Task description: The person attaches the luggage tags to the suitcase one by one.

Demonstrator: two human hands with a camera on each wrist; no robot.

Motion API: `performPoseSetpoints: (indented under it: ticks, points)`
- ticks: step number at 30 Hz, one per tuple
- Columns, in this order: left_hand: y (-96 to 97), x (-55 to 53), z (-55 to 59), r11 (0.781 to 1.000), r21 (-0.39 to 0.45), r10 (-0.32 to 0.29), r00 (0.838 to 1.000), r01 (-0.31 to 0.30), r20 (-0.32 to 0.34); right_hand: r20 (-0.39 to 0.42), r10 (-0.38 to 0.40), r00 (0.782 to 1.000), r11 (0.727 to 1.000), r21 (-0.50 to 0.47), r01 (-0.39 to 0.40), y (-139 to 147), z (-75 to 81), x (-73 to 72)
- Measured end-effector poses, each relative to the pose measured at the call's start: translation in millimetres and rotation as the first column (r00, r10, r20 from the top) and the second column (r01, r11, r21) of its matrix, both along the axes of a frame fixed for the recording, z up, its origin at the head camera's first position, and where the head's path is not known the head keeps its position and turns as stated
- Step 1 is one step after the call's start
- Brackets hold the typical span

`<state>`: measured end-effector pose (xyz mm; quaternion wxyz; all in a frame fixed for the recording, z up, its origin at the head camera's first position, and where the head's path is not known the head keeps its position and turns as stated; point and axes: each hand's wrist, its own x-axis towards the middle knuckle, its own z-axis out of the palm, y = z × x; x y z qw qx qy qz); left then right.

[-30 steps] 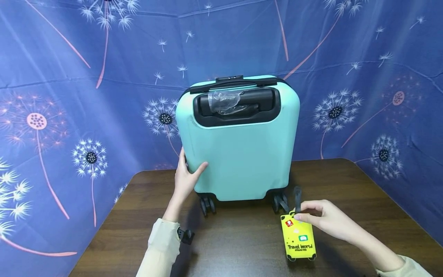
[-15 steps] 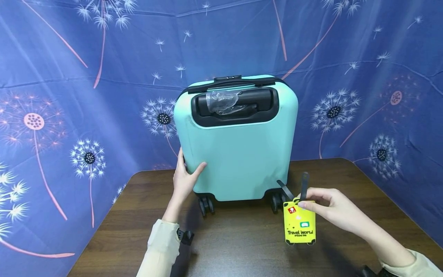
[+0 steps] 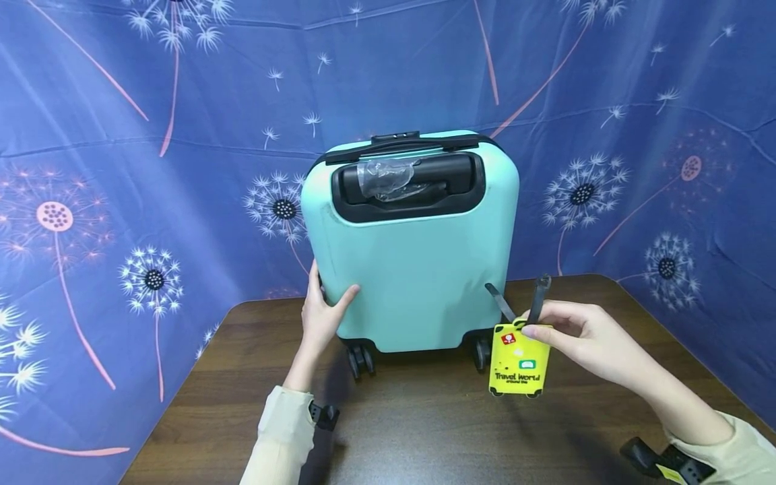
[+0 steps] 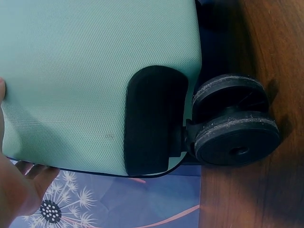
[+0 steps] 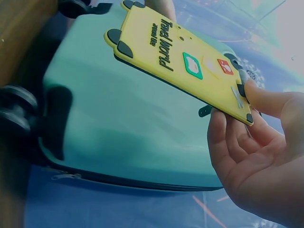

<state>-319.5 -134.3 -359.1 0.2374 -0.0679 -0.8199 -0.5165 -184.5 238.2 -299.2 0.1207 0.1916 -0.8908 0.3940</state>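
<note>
Yellow tag (image 3: 516, 367) was just raised toward suitcase (image 3: 406, 276), pinched in R hand (image 3: 591, 337), strap (image 3: 537, 300) ends apart above its fingertips, i.e. unfastened; suitcase's braced by L hand (image 3: 320, 320), thumb spread.

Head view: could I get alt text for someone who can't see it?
A person's right hand pinches a yellow "Travel World" luggage tag with a black strap before the lower right of a turquoise wheeled suitcase; the left hand holds its left side. The suitcase stands on a wooden table before blue dandelion-print cloth.
</note>
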Motion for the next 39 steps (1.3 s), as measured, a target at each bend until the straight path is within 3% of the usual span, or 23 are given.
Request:
performPoseSetpoints:
  ticks: [15,29,39]
  points:
    - [-0.3,-3.1,-4.2,1.0,0.008,0.011,1.0,-0.011,-0.013,-0.067,-0.025,0.997,1.0,0.008,0.025,-5.1,25.5,-6.0]
    - [-0.8,-3.8,-4.6,1.0,0.015,0.012,1.0,-0.012,-0.011,-0.201,-0.03,0.979,1.0,-0.01,0.029,-10.4,52.3,-15.6]
    - [1.2,-3.6,-5.9,1.0,0.013,0.021,1.0,-0.02,-0.008,-0.223,-0.068,0.972,0.995,-0.089,0.049,-18.9,71.8,-25.3]
